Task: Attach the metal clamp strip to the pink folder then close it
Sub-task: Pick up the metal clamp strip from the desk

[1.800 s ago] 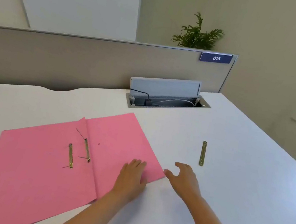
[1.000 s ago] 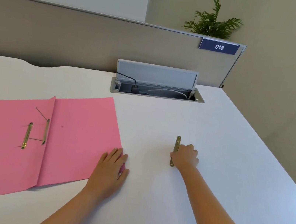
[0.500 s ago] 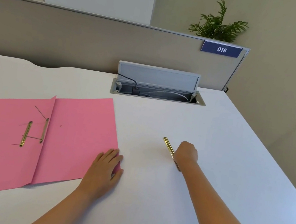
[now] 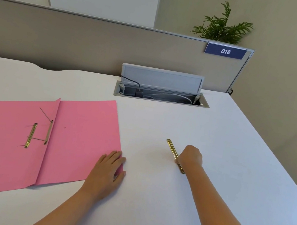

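Two hands: left hand (image 4: 108, 172) flat on pink folder (image 4: 73, 139), right hand (image 4: 191, 156) around clamp strip (image 4: 172, 149)

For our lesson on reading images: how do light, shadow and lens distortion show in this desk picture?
Head view: soft, even light; only a faint shadow under the left hand at the pink folder; a glint on the metal strip in the right hand; wide-angle bending curves the partition; everything sharp.

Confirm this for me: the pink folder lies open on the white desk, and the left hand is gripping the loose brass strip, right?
Wrong hand. The head view shows the right hand gripping the loose brass strip; the left hand rests on the open pink folder.
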